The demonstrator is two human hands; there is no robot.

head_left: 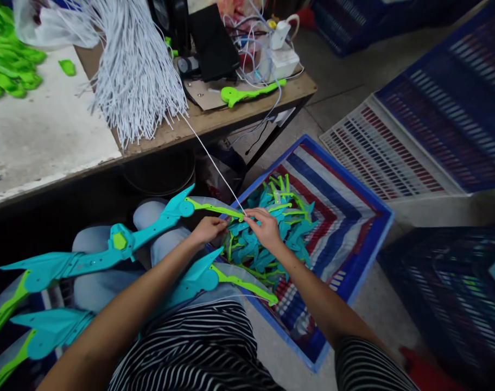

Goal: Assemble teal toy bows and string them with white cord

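A teal toy bow (150, 232) with lime-green arms lies across my thighs. At its far end, my right hand (264, 228) pinches a white cord (215, 165) against the tip of the green arm (215, 207). The cord runs taut back to a thick bundle of white cords (133, 70) on the table. Just below the same arm, my left hand (209, 229) is closed, its fingertips pressed together; what they hold is too small to make out. A second teal bow (196, 277) rests nearer my body, partly under my left forearm, with a white cord beside its green tip.
A blue crate (353, 288) lined with striped sheeting holds many teal and green pieces (264, 233). The table (60, 138) carries green parts (11, 60), a loose green arm (251, 93) and tangled wires. More crates (443, 108) stand at the right.
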